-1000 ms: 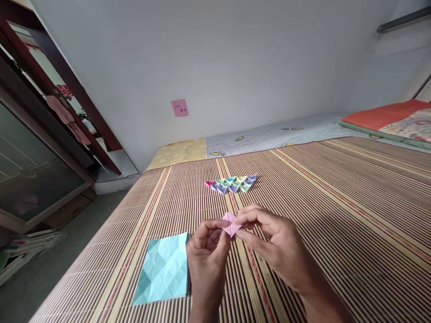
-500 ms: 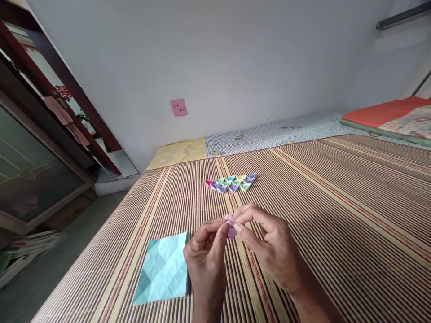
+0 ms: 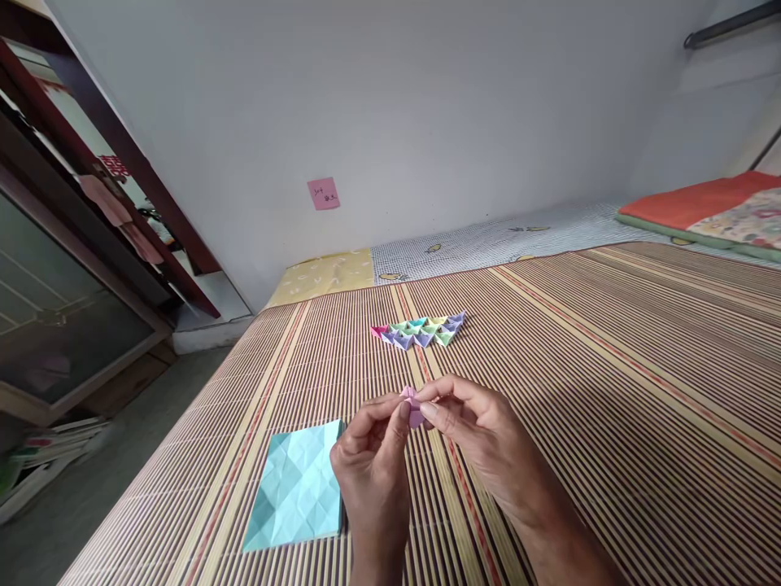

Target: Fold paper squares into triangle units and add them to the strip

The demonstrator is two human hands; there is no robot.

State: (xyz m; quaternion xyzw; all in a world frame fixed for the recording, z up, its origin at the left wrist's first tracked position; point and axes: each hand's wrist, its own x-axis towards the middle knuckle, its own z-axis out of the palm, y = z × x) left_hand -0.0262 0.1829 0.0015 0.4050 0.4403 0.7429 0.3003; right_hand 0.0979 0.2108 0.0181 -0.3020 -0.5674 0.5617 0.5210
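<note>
A small piece of folded pink paper (image 3: 416, 417) is held up between my two hands, over the striped mat (image 3: 201, 456). My left hand (image 3: 375, 456) pinches its left side between thumb and fingers. On the other side, the thumb and forefinger of my right hand (image 3: 476, 423) grip the paper; the fingertips partly cover it. Left of my left hand lies a stack of creased light-blue paper squares (image 3: 296, 488). Beyond my hands, several little folded paper boats (image 3: 420, 331) in pink, green, blue, yellow and purple sit in close rows on the mat.
A pink note (image 3: 323, 194) with handwriting is stuck to the wall (image 3: 427, 106). Folded bedding (image 3: 689, 203) in orange and floral cloth lies at the far right. The bed's left edge drops to the floor, beside a doorway and a glass-panelled door (image 3: 61, 301).
My right hand has shifted slightly left and its fingers have closed in lower on the pink paper. The paper has tilted a little. The boats and blue stack stay put.
</note>
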